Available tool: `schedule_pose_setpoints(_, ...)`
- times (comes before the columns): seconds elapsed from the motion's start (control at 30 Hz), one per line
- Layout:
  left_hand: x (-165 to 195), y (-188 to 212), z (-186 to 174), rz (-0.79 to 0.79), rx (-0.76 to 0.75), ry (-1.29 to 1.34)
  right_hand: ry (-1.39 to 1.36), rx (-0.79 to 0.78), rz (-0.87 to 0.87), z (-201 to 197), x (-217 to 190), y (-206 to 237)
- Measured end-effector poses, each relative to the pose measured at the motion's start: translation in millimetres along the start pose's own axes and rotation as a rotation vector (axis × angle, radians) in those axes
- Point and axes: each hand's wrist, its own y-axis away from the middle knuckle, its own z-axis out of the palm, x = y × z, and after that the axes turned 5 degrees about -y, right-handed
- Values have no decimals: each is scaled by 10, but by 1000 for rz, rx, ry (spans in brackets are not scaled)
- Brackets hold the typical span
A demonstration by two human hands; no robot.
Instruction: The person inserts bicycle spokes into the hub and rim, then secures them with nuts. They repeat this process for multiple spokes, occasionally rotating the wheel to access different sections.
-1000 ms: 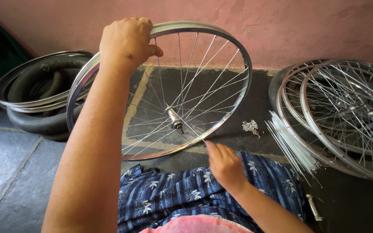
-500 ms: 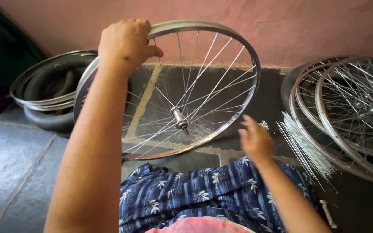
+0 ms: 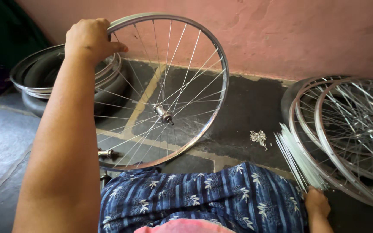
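Right hand (image 3: 317, 203) half hidden, fingers unclear

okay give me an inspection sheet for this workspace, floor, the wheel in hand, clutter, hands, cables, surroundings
Surface: dark stone floor with pale joints.
Job's things: spoked wheel stands upright, hub at centre; bundle of loose spokes on the floor.
Clutter: small pile of spoke nipples; stacked rims and tyres at left; finished wheels at right; spare hub.
Hands: left hand grips the wheel's top rim; right hand at the spoke bundle's near end.
Cables: nothing seen.
Surroundings: pink plastered wall.
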Motion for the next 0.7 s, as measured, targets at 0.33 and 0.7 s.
schedule_pose_setpoints(0.33,250,41,-107,27,25,6,-38,26,25,-11,-77,24)
schedule_pose_setpoints(0.7,807,-29,-254,197,133,54,9,186,-15,27,242,230)
